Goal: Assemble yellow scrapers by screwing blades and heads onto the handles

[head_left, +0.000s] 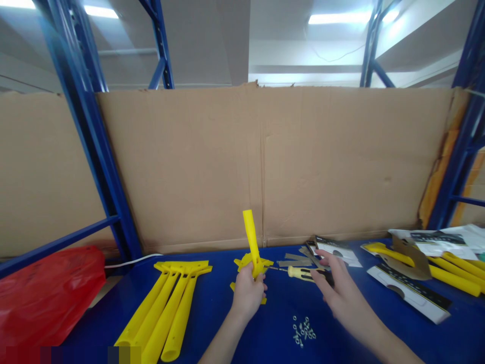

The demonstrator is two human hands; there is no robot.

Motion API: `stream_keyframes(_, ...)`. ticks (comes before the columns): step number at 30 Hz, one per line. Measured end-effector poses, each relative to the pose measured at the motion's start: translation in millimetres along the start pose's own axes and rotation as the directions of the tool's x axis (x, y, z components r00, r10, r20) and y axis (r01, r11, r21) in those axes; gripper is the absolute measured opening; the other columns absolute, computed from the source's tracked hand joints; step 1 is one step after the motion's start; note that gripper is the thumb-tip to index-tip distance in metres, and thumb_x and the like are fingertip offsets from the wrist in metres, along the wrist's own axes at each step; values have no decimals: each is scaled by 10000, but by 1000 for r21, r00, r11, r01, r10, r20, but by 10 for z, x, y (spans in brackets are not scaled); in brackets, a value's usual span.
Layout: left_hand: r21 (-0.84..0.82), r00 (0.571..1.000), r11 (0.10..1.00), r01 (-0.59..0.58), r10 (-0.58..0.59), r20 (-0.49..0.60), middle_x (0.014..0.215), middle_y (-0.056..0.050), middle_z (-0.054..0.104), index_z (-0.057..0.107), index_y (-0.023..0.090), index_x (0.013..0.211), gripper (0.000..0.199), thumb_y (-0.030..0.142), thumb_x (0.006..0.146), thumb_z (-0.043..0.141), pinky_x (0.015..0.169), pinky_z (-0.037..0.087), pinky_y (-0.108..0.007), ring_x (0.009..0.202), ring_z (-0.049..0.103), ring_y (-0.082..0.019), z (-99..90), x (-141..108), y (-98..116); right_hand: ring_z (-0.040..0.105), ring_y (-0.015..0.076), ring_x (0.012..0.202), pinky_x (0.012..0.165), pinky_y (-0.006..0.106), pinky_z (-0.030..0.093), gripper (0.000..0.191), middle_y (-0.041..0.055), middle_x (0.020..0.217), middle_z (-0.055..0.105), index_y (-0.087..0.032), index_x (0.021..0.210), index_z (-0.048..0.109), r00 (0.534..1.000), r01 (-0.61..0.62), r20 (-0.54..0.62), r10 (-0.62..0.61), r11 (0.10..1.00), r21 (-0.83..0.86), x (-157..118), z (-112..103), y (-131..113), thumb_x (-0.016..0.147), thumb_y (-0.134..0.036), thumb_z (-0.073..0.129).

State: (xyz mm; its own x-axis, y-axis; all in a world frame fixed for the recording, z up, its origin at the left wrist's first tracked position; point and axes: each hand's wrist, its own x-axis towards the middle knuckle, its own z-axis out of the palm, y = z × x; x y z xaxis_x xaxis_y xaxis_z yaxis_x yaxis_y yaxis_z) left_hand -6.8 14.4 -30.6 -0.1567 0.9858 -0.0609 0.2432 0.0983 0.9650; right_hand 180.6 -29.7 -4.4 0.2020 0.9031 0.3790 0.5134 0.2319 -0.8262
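Observation:
My left hand [248, 293] is closed around a yellow plastic scraper handle [250, 232], its tubular grip pointing up and away. Level with its head, a screwdriver [301, 273] with a cream and black handle points left, and its shaft reaches the yellow head. At the back end of that handle, my right hand [337, 283] has thumb and fingers around the black part. More yellow plastic pieces [242, 262] lie behind and below my left hand, partly hidden by it. Small metal nuts and screws [304, 331] lie loose on the blue table between my forearms.
Several yellow scraper handles [166, 308] lie side by side at left, near a red plastic bag [53, 298]. Flat metal blades [295, 260] lie behind the screwdriver. At right are printed card sleeves [409, 293] and more yellow handles [454, 280]. A cardboard wall [197, 167] closes the back.

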Motion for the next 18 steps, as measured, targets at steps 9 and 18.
stream_keyframes(9, 3, 1000, 1000, -29, 29, -2, 767, -25, 595, 550, 108, 896, 138, 34, 820, 461, 383, 416, -139, 471, 543, -48, 6, 22, -35, 496, 97, 451, 401, 236, 407, 338, 40, 942, 582, -254, 1117, 472, 997, 22, 76, -29, 995, 94, 10, -32, -12, 797, -360, 466)
stream_keyframes(18, 11, 999, 999, -40, 40, -7, 757, -20, 596, 560, 120, 901, 109, 74, 820, 502, 387, 415, -144, 469, 540, -52, 10, 46, -70, 641, 214, 787, 628, 307, 502, 341, 58, 950, 606, -252, 1069, 538, 997, 71, -13, -72, 997, -40, -13, -9, -35, 820, -462, 437)
